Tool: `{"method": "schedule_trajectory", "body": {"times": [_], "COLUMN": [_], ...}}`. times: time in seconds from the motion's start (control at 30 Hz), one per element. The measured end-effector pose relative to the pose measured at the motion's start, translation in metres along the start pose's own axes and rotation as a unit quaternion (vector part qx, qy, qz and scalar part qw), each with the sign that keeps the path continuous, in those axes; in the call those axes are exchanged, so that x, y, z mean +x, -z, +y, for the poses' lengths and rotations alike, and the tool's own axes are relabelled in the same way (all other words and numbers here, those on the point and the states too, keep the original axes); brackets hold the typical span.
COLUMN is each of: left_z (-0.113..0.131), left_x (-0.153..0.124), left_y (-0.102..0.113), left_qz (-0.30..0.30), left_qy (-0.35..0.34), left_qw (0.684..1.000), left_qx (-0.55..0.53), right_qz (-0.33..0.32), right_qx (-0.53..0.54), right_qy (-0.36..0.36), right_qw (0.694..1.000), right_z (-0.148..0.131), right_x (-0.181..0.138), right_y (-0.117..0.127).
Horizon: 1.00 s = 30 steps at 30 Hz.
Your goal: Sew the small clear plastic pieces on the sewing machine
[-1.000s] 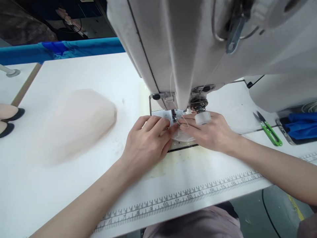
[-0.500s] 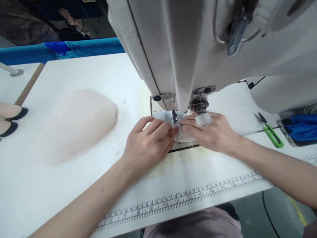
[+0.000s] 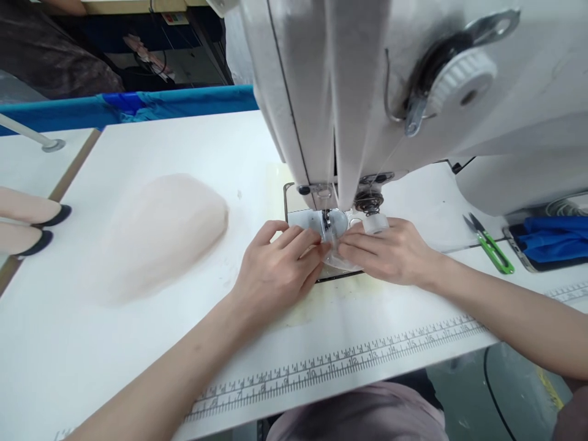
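Note:
Both my hands rest on the white table [image 3: 138,343] under the head of a white sewing machine [image 3: 367,98]. My left hand [image 3: 275,269] lies with its fingers pressed together on a small sheer pale piece of fabric [image 3: 342,263] just left of the presser foot [image 3: 327,222]. My right hand [image 3: 390,251] pinches the same piece from the right, fingertips meeting the left ones below the needle. Most of the piece is hidden by my fingers.
A pile of pale pink sheer fabric [image 3: 160,229] lies to the left. Green thread snips [image 3: 491,251] and a blue cloth on a phone [image 3: 551,242] sit at the right. A printed ruler [image 3: 344,364] runs along the front edge. Two beige forms with dark tips [image 3: 32,223] lie at far left.
The view has tilted up and shifted, showing more of the machine's tension dial. Both hands stay at the presser foot, with the fabric piece drawn slightly toward me.

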<state>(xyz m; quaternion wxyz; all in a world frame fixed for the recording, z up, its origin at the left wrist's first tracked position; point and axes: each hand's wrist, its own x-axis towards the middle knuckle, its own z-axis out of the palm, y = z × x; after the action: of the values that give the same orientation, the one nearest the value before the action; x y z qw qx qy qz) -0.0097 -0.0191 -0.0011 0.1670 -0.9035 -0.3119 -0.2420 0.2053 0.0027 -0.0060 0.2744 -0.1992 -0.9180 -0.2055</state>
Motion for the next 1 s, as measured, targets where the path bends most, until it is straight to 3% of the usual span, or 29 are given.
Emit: {"method": "schedule_trajectory", "body": {"times": [0.1,0.2,0.33,0.4,0.47,0.6,0.7,0.8,1.0], "left_z": [-0.003,-0.007,-0.01,-0.01,-0.008,-0.005,-0.005,-0.005,0.006], "left_x": [0.002,0.005,0.009,0.011,0.012,0.014,0.015,0.015,0.014], "left_y": [0.011,0.022,0.033,0.036,0.04,0.048,0.053,0.054,0.04], "left_qz": [-0.051,-0.09,-0.078,-0.067,-0.063,-0.065,-0.08,-0.097,-0.05], "left_qy": [0.052,0.121,0.121,0.094,0.059,-0.014,-0.037,-0.008,0.154], "left_qw": [0.992,0.959,0.923,0.929,0.939,0.961,0.97,0.968,0.956], "left_qx": [-0.098,-0.238,-0.358,-0.352,-0.332,-0.269,-0.226,-0.232,-0.246], "right_qz": [0.008,0.003,0.031,0.019,-0.018,-0.106,-0.118,-0.073,-0.023], "right_qx": [0.093,0.243,0.299,0.3,0.332,0.463,0.514,0.521,0.517], "right_qy": [0.028,0.018,-0.137,-0.235,-0.288,-0.318,-0.346,-0.371,-0.373], "right_qw": [0.995,0.97,0.944,0.924,0.898,0.821,0.776,0.765,0.77], "right_z": [-0.005,-0.009,-0.008,-0.007,-0.006,-0.004,-0.003,-0.003,-0.005], "right_x": [0.001,-0.001,-0.005,-0.004,-0.002,0.003,0.004,0.003,0.002], "right_y": [0.006,0.008,0.006,0.005,0.007,0.013,0.013,0.011,0.007]}}
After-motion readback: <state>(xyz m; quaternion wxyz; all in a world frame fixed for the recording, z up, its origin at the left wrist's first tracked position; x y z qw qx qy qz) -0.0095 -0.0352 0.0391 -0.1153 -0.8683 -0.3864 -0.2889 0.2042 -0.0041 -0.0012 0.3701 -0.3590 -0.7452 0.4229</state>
